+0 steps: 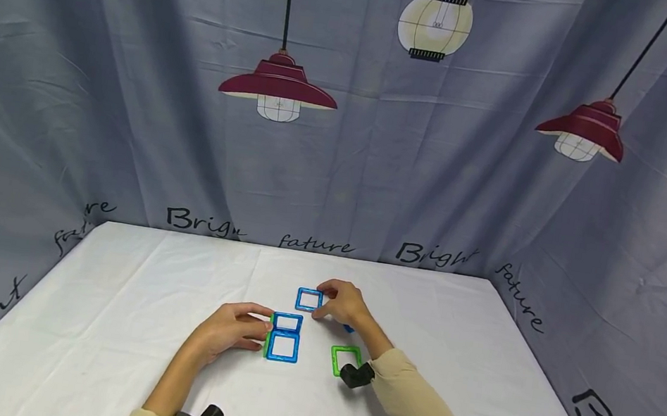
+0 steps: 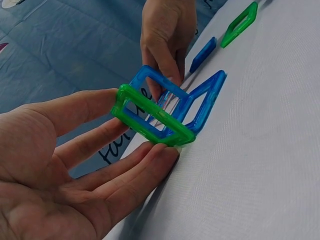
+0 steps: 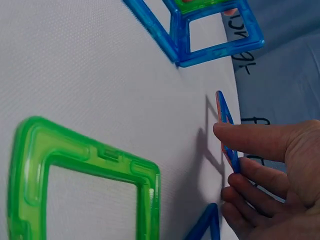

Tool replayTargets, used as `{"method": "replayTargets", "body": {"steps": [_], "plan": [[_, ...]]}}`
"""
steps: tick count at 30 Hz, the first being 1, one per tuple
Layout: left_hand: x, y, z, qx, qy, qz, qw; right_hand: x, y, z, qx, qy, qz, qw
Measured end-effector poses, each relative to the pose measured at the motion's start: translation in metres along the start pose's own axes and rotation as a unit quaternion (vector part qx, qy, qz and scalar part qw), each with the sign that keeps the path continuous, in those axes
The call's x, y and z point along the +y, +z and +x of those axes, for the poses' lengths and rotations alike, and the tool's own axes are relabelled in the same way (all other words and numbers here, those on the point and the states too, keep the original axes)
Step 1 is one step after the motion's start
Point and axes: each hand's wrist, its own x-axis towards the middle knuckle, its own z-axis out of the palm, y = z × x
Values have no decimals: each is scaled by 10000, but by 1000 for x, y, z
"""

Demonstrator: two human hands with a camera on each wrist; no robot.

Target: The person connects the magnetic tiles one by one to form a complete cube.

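My left hand (image 1: 233, 327) grips a green square magnetic tile (image 2: 155, 117) between its fingertips, at the left side of two joined blue square tiles (image 1: 284, 347). The blue pair and the green tile meet at an angle, edge to edge. My right hand (image 1: 345, 303) pinches another blue square tile (image 1: 310, 289) between thumb and fingers, just beyond the pair and to its right. In the right wrist view that tile (image 3: 227, 132) shows nearly edge-on, with its shadow on the white cloth.
A second green square tile (image 1: 334, 361) lies on the cloth (image 1: 167, 298) beneath the right forearm. A further blue tile (image 1: 348, 328) shows partly, under the right hand. A grey printed curtain (image 1: 336, 187) hangs behind the table.
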Motion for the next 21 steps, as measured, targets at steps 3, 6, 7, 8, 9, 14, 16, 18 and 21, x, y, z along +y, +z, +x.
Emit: {"method": "replayTargets", "body": {"steps": [3,6,7,8,9,14,16,18,21], "plan": [[0,0,-1,-18,-3,-2,10000,-4,-4,-2,-59,28,0,10000],[1,-1,-2,-51,2,12,10000,-7,-8,-6,-130,68,-66,9999],[1,-1,-2,-69,8,6,10000,-8,-10,-7,-145,80,-100,9998],[1,-2,-2,-89,21,-2,10000,-9,-12,-8,-153,90,-143,9997],[1,-2,-2,-107,35,-12,9999,-10,-14,-10,-154,81,-196,9997],[1,-2,-2,-145,48,-45,9999,-10,-23,-17,-142,-94,-384,9991],[1,-2,-2,-102,34,-31,9999,-10,-26,-21,-167,-170,-405,9989],[1,-1,-2,-71,31,-14,10000,-10,-29,-26,-209,-186,-412,9988],[0,-1,-2,-44,30,3,10000,-7,-32,-35,-254,-198,-380,9988]]}}
